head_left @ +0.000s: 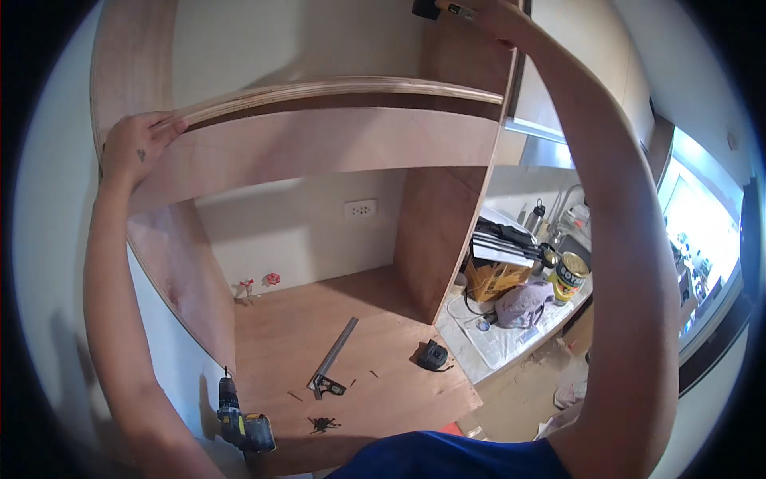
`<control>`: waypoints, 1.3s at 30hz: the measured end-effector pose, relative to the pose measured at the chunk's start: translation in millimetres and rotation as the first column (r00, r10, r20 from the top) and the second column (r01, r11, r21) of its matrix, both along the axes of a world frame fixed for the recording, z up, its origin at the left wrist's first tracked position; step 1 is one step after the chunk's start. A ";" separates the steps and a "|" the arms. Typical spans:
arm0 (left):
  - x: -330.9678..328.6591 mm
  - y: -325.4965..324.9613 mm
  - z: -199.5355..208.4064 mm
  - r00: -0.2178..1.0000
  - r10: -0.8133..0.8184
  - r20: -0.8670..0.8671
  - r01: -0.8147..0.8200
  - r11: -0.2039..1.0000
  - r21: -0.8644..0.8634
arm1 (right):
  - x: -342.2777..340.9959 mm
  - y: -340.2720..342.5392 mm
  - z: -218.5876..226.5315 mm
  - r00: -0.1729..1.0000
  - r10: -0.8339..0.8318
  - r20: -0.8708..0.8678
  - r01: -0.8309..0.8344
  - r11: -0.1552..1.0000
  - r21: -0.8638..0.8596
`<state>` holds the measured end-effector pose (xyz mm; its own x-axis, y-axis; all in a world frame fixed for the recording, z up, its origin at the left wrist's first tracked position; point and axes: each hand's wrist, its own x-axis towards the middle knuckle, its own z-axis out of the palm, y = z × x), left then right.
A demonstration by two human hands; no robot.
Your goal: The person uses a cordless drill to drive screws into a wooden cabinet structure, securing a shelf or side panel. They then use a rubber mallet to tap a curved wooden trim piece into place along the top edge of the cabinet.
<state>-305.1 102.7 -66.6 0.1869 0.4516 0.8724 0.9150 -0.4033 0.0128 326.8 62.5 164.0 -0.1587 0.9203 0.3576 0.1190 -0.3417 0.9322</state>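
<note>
At the left end of a plywood shelf (343,88), my left hand (142,148) is closed on its front board (319,148), fingers over the upper edge. My right hand (491,20) is raised at the top right, by the far end of the shelf. It is closed around a black-ended tool (437,9), partly cut off by the picture's top, so its exact kind is unclear. The board spans between a left side panel (132,64) and a right upright panel (447,231).
Below, the wooden surface (279,339) bears a combination square (333,359), a tape measure (432,356), a pile of dark screws (324,425) and several loose ones. A cordless drill (243,419) stands at the lower left. A cluttered counter (487,351) with a can (569,277) lies right.
</note>
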 end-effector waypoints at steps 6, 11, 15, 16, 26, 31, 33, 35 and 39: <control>-8.5 26.8 0.6 0.980 -0.154 0.128 0.177 0.965 -0.193 | -14.7 105.6 -42.7 0.570 0.537 -0.622 -0.235 0.832 0.503; -18.6 18.3 3.0 0.996 -0.079 0.032 0.080 0.997 -0.020 | -31.4 93.3 -60.4 0.557 0.517 -0.650 -0.255 0.851 0.459; -10.8 -11.6 12.9 0.994 -0.056 0.091 0.062 0.996 -0.069 | -81.3 88.9 -70.5 0.697 -0.132 -0.705 0.057 0.990 -0.129; -16.1 -17.9 16.4 0.997 -0.035 0.074 0.039 0.998 -0.050 | -89.4 75.9 -61.7 0.650 -0.080 -0.756 0.021 0.996 -0.086; -16.4 14.1 2.9 0.995 -0.062 -0.075 0.053 0.991 -0.119 | -58.2 113.5 -184.5 0.563 -0.224 -0.796 -0.033 0.956 -0.292; -25.1 35.7 -5.2 0.992 -0.056 -0.116 0.042 0.992 -0.122 | -52.3 123.9 -227.5 0.616 -0.278 -0.737 -0.045 0.921 -0.386; -36.1 36.4 -0.5 0.991 0.006 -0.136 -0.024 0.991 -0.133 | -57.8 132.2 -238.3 0.638 -0.257 -0.726 -0.085 0.913 -0.399; -36.7 35.6 -0.2 0.988 0.011 -0.151 -0.027 0.994 -0.103 | -60.2 138.4 -243.8 0.663 -0.245 -0.707 -0.105 0.905 -0.412; -31.1 36.5 4.5 0.997 0.034 -0.064 -0.048 0.970 -0.237 | -62.2 144.2 -228.9 0.733 -0.210 -0.646 -0.111 0.901 -0.419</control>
